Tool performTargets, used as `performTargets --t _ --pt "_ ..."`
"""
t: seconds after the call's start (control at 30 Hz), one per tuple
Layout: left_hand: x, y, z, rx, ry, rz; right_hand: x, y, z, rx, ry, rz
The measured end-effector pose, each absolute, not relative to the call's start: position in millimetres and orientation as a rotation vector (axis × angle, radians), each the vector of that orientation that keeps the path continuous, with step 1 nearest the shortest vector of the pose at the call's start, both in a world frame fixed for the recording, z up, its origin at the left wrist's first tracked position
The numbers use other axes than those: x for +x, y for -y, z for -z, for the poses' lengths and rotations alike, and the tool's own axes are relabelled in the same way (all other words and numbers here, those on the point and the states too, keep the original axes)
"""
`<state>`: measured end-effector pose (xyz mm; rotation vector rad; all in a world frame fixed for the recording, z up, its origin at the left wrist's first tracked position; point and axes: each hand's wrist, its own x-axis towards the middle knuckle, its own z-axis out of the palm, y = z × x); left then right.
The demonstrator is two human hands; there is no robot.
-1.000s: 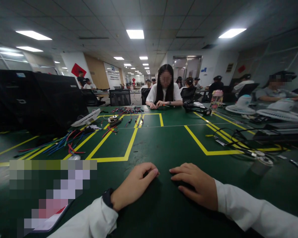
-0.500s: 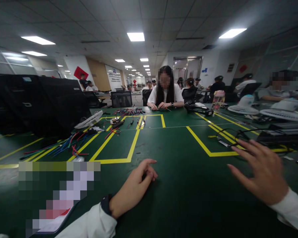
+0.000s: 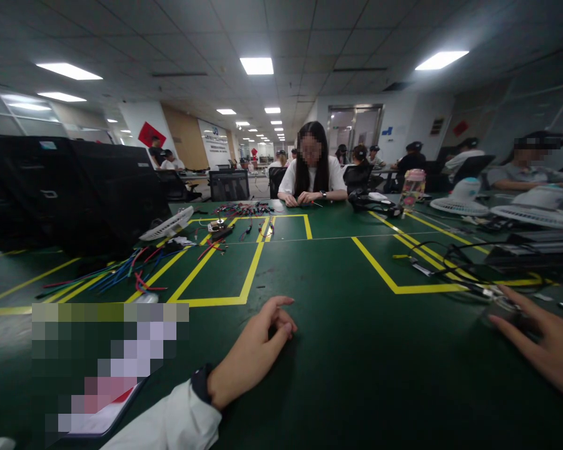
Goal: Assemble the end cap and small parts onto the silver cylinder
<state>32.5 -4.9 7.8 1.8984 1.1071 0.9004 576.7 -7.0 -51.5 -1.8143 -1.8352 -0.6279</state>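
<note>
My left hand rests on the green table, its fingers loosely curled and thumb apart from the index finger, with nothing held. At the right edge, my right hand has its thumb and fingers on either side of a small metal motor lying on the table. Part of that hand is cut off by the frame edge, and the fingers hide part of the motor. Dark cables lie just beyond it. A phone, partly blurred out, lies left of my left forearm.
Yellow tape lines mark the table. Coloured wires, another motor and a white fan grille lie left. Large black cases stand behind them. White fans and a bottle are right. A person sits opposite.
My right hand has moved right and down from above the cables to the metal motor, which now shows between its fingers. My left hand stays in place.
</note>
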Motion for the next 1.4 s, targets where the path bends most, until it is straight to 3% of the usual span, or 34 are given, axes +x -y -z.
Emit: performTargets --t 0.2,0.33,0.63,0.93,1.2,1.4 --pt "36.2 3.9 -9.1 1.949 -1.152 -0.896 506.9 6.5 15.7 -1.783 1.818 0.401" --pt "45.3 2.8 -10.0 1.981 -1.171 -0.932 419.3 -1.6 2.1 -1.435 1.937 0.281" --pt "64.7 6.4 -7.6 2.042 -1.093 -1.122 262.9 -10.1 6.6 -0.775 2.344 -0.315" --pt "66.0 5.5 -12.5 2.101 -1.077 -1.167 254.1 -12.2 7.7 -0.915 2.066 -0.870" --pt "71.3 0.7 -17.8 2.057 -1.064 -1.202 251.3 -14.0 2.0 -0.897 2.046 -0.937" --pt "73.7 -11.3 -9.9 1.574 -1.086 -1.130 243.9 -9.4 -3.1 -0.800 1.451 -1.807"
